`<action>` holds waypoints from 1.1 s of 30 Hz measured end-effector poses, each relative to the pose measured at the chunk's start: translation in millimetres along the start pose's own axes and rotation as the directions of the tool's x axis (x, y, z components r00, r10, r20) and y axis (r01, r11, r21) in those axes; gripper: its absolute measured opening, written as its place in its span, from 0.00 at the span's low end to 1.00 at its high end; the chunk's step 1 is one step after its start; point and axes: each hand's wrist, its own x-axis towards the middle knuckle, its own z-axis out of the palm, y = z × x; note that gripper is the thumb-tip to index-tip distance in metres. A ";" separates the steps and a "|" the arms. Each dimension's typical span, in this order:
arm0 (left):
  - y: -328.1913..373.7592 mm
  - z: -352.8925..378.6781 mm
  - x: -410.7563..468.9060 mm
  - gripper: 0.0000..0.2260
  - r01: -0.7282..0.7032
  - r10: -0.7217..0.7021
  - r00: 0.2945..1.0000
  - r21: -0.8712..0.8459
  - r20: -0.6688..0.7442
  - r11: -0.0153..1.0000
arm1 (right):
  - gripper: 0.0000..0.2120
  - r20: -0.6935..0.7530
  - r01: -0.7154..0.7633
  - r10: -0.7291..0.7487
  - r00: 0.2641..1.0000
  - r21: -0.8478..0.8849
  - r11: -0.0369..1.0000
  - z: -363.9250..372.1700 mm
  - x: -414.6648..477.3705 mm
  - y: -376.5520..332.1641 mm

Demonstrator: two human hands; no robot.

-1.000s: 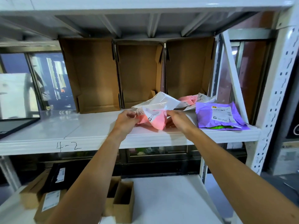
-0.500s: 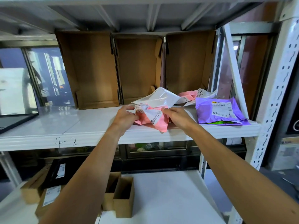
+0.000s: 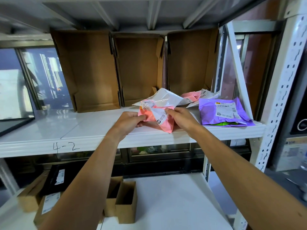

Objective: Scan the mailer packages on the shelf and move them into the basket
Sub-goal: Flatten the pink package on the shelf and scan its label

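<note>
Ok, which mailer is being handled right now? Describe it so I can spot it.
Find the white shelf marked 4-2, with three open cardboard boxes along its back. At its front edge, both hands hold a crumpled pink mailer with a white label. The other pink mailer lies untouched farther back, beside the purple one.

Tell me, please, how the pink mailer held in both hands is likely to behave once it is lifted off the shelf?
The pink mailer already crumples between the left hand and right hand, so it is probably floppy and will sag. Its thin, creased film suggests light contents. The glossy plastic may be somewhat slippery, so a pinch grip seems wise.
</note>
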 end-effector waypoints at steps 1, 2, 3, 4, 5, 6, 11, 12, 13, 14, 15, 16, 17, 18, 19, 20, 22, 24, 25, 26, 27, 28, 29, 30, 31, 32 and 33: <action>0.4 -0.1 -0.1 0.07 -0.001 0.001 1.000 0.000 -0.001 1.000 | 0.14 0.002 -0.003 0.003 1.000 -0.006 1.000 0.2 0.8 0.4; 1.1 0.3 -0.7 0.08 0.000 0.000 1.000 -0.002 -0.001 1.000 | 0.14 0.000 -0.012 0.012 1.000 -0.006 1.000 0.4 2.0 0.9; 1.6 0.8 -1.2 0.08 0.002 -0.002 1.000 -0.005 -0.004 1.000 | 0.14 -0.006 -0.022 0.022 1.000 -0.001 1.000 0.7 3.0 1.4; 2.1 0.9 -1.5 0.08 0.006 -0.006 1.000 -0.007 -0.010 1.000 | 0.13 -0.011 -0.032 0.032 0.999 0.006 0.999 1.0 3.7 1.6; 2.6 1.2 -1.9 0.08 0.012 -0.012 1.000 -0.007 -0.016 1.000 | 0.13 -0.014 -0.043 0.043 0.999 0.012 0.999 1.0 3.8 1.3; 3.2 1.4 -2.1 0.08 0.018 -0.018 1.000 -0.005 -0.022 1.000 | 0.13 -0.019 -0.051 0.052 0.998 0.020 0.998 1.0 3.5 0.8; 3.2 1.3 -0.5 0.09 0.023 -0.025 0.999 -0.032 -0.045 0.999 | 0.11 -0.057 -0.063 0.066 0.996 0.054 0.997 -1.2 0.7 -1.2; 2.3 0.9 0.4 0.10 0.024 -0.026 0.998 -0.039 -0.051 0.999 | 0.11 -0.065 -0.063 0.066 0.996 0.059 0.996 -1.4 0.0 -1.7; 1.4 0.6 1.6 0.11 0.025 -0.028 0.998 -0.049 -0.057 0.998 | 0.11 -0.074 -0.063 0.067 0.995 0.061 0.996 -1.4 0.1 -1.9; 0.5 0.1 3.0 0.11 0.026 -0.029 0.997 -0.058 -0.065 0.998 | 0.11 -0.084 -0.064 0.069 0.994 0.066 0.996 -1.5 -0.2 -2.1; -0.2 0.0 3.9 0.11 0.027 -0.032 0.997 -0.071 -0.072 0.997 | 0.10 -0.092 -0.065 0.071 0.993 0.073 0.995 -2.1 0.7 -1.3; -0.2 -0.1 4.1 0.12 0.031 -0.038 0.996 -0.085 -0.082 0.996 | 0.09 -0.102 -0.066 0.074 0.992 0.082 0.994 -2.6 1.3 -0.9; 0.3 0.1 4.0 0.12 0.033 -0.042 0.995 -0.103 -0.093 0.994 | 0.09 -0.109 -0.071 0.081 0.991 0.088 0.994 -3.4 2.0 -0.5; 1.1 0.2 3.0 0.12 0.033 -0.046 0.993 -0.123 -0.106 0.992 | 0.09 -0.114 -0.078 0.089 0.990 0.097 0.992 -4.0 1.8 -0.9; 1.7 0.4 2.1 0.12 0.031 -0.048 0.992 -0.143 -0.120 0.989 | 0.11 -0.117 -0.086 0.098 0.988 0.108 0.990 -5.0 3.0 0.0; 2.8 0.9 1.3 0.12 0.028 -0.049 0.990 -0.156 -0.133 0.987 | 0.12 -0.123 -0.093 0.109 0.986 0.127 0.988 -5.5 3.9 0.2; 4.1 1.9 0.3 0.13 0.027 -0.052 0.987 -0.162 -0.152 0.986 | 0.13 -0.129 -0.103 0.124 0.984 0.159 0.982 -6.9 4.8 0.4; 5.6 2.6 -0.3 0.13 0.039 -0.064 0.985 -0.152 -0.160 0.988 | 0.14 -0.132 -0.114 0.140 0.981 0.187 0.976 -7.5 5.3 0.5; 6.4 2.6 -0.8 0.13 0.040 -0.066 0.985 -0.162 -0.160 0.986 | 0.13 -0.136 -0.115 0.142 0.981 0.192 0.975 -8.2 5.8 1.0; 8.0 2.3 -2.4 0.13 0.037 -0.067 0.985 -0.185 -0.160 0.982 | 0.13 -0.142 -0.111 0.140 0.980 0.194 0.975 -8.8 5.3 0.7; 9.2 1.6 -3.9 0.13 0.033 -0.068 0.985 -0.213 -0.159 0.976 | 0.12 -0.145 -0.109 0.137 0.980 0.184 0.977 -9.9 5.0 0.7; 10.5 0.7 -6.0 0.13 0.028 -0.066 0.986 -0.241 -0.154 0.970 | 0.11 -0.149 -0.107 0.134 0.980 0.177 0.978 -10.4 2.6 -0.8; 10.7 -0.4 -7.1 0.13 0.024 -0.065 0.988 -0.270 -0.143 0.963 | 0.10 -0.157 -0.107 0.132 0.979 0.162 0.981 -11.5 0.8 -1.5; 11.0 -1.1 -8.1 0.15 0.030 -0.070 0.989 -0.294 -0.127 0.955 | 0.09 -0.169 -0.103 0.127 0.977 0.141 0.985 -11.6 -0.9 -2.0; 11.2 -1.9 -8.3 0.17 0.046 -0.082 0.991 -0.306 -0.106 0.951 | 0.09 -0.172 -0.099 0.116 0.978 0.107 0.989 -10.8 -1.6 -1.8; 11.7 -2.1 -8.5 0.20 0.067 -0.096 0.992 -0.293 -0.086 0.954 | 0.10 -0.161 -0.090 0.100 0.982 0.067 0.994 -8.4 -3.4 -3.1; 11.7 -1.9 -8.6 0.22 0.084 -0.105 0.992 -0.248 -0.072 0.965 | 0.11 -0.135 -0.077 0.079 0.988 0.022 0.997 -5.6 -3.9 -3.3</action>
